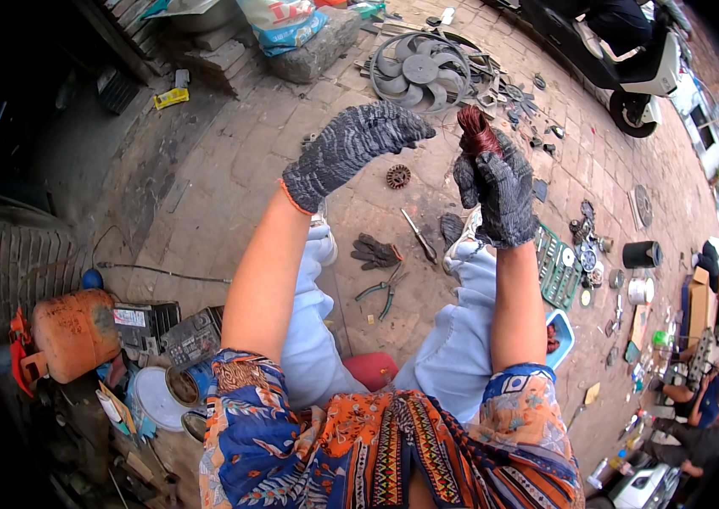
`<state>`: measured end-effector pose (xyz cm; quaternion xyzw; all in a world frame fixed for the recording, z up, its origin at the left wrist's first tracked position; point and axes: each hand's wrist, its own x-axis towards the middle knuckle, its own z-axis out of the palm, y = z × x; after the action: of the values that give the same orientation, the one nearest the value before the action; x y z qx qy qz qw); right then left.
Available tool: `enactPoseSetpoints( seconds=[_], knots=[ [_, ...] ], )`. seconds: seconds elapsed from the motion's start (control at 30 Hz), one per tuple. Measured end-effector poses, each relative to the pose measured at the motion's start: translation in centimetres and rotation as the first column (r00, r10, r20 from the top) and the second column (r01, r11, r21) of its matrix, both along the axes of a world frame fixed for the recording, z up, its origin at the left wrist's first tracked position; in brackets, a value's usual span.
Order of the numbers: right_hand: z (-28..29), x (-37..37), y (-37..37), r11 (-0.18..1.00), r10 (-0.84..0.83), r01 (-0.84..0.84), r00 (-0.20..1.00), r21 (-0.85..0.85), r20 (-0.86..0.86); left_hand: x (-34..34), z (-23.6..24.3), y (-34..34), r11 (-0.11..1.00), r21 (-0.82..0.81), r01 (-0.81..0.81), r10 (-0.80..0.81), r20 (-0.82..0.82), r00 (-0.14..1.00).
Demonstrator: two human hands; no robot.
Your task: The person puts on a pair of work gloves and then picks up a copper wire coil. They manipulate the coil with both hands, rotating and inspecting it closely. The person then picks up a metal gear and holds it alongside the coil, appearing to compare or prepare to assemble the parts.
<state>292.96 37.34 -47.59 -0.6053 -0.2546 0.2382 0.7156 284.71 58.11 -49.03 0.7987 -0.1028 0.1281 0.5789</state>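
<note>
A bundle of dark red enamelled copper wire (477,131) stands up out of my right hand (499,193), whose gloved fingers are wrapped round its lower part. My left hand (355,148), in the same kind of grey knitted glove, is held to the left of the bundle, apart from it. Its fingertips are pressed together in a pinch, pointing toward the wire; what lies between them cannot be made out. Below my hands, a small toothed copper-coloured ring (398,176) lies on the brick ground. Pliers (386,293), a slim pointed tool (419,236) and a loose dark glove (375,252) lie between my feet.
A fan (420,69) lies ahead among loose parts. To the right are a green socket set (557,267), a blue tray (559,338) and a black cylinder (642,254). On the left stand a rusty orange tank (77,336) and batteries (192,342). A scooter (631,93) and other people are at the right.
</note>
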Motion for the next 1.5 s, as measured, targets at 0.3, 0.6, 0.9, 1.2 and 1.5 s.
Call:
enactPoseSetpoints(
  seconds=[0.3, 0.6, 0.9, 1.2, 1.5],
  knots=[
    [0.9, -0.8, -0.6, 0.988, 0.055, -0.033, 0.989, -0.152, 0.139, -0.4, 1.5, -2.5, 0.947, -0.313, -0.075, 0.007, -0.212, 0.977],
    [1.0, -1.3, -0.9, 0.99, 0.08, -0.067, 0.992, -0.122, 0.099, -0.2, 0.8, -2.7, 0.947, -0.308, -0.092, 0.042, -0.167, 0.985],
    [1.3, -1.3, -1.0, 0.91, 0.241, -0.081, 0.902, -0.406, 0.359, 0.2, -0.6, -2.3, 0.911, 0.149, -0.384, 0.334, 0.278, 0.901],
    [1.6, -1.6, -0.4, 0.871, 0.333, -0.088, 0.829, -0.484, 0.449, 0.0, -0.3, -2.2, 0.856, 0.268, -0.443, 0.279, 0.482, 0.831],
    [0.8, -1.3, -0.9, 0.858, 0.362, -0.266, 0.92, -0.438, 0.149, -0.2, 0.8, -2.0, 0.85, 0.31, -0.425, 0.212, 0.538, 0.816]
  ],
)
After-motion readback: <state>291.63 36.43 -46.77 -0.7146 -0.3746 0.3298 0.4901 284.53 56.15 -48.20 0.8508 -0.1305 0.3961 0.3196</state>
